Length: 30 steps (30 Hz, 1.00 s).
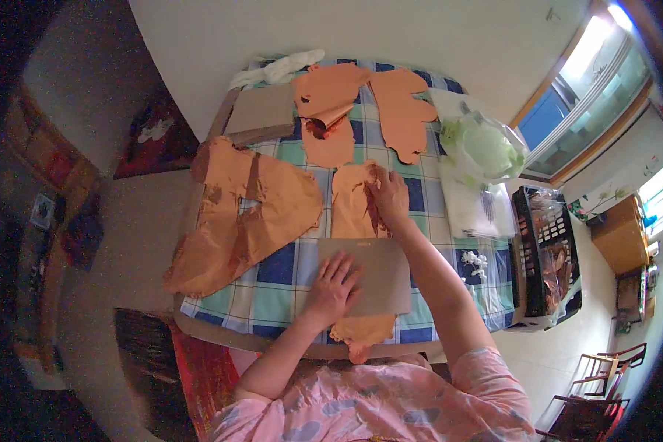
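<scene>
My left hand [333, 289] lies flat, fingers stretched, on a grey-brown rectangular card sheet [383, 283]. Under that card runs a flat orange foil piece [352, 206], which looks like a deflated foil balloon; its wavy lower end sticks out toward me. At the far end of this foil, my right hand [390, 197] has its fingers closed on the creased right edge. To the left spreads a large crumpled orange foil piece [272, 210]. Beyond are a partly folded orange foil shape [330, 92] and a lobed, flat one [401, 110].
A checked cloth [287, 265] covers the table. A stack of card sheets [261, 112] and a white bundle [280, 68] lie far left. On the right are a clear bag with pale green contents [490, 147], small white pieces [475, 264] and a black crate [549, 247].
</scene>
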Each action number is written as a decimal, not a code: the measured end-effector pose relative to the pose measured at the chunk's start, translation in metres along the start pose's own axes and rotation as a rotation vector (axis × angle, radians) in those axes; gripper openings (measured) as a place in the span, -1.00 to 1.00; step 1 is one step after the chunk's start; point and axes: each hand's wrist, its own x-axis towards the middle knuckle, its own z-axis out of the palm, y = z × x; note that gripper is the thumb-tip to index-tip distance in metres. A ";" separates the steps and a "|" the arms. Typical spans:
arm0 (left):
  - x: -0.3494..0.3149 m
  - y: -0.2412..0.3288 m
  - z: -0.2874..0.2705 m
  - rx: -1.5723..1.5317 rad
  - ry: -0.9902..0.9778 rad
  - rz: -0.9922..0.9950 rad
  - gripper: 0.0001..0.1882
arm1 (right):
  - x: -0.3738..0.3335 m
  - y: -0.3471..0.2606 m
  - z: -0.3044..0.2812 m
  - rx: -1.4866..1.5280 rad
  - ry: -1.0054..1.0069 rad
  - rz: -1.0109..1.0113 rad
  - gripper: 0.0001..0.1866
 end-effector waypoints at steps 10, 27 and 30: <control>-0.002 -0.002 0.006 -0.037 0.019 0.003 -0.50 | -0.017 0.005 -0.016 0.184 -0.093 0.214 -0.33; 0.089 -0.021 0.039 0.115 -0.024 0.009 -0.36 | 0.007 0.001 -0.031 0.240 -0.359 0.286 -0.39; 0.094 -0.016 0.035 0.122 -0.053 -0.008 -0.35 | 0.014 0.011 -0.032 0.252 -0.354 0.258 -0.42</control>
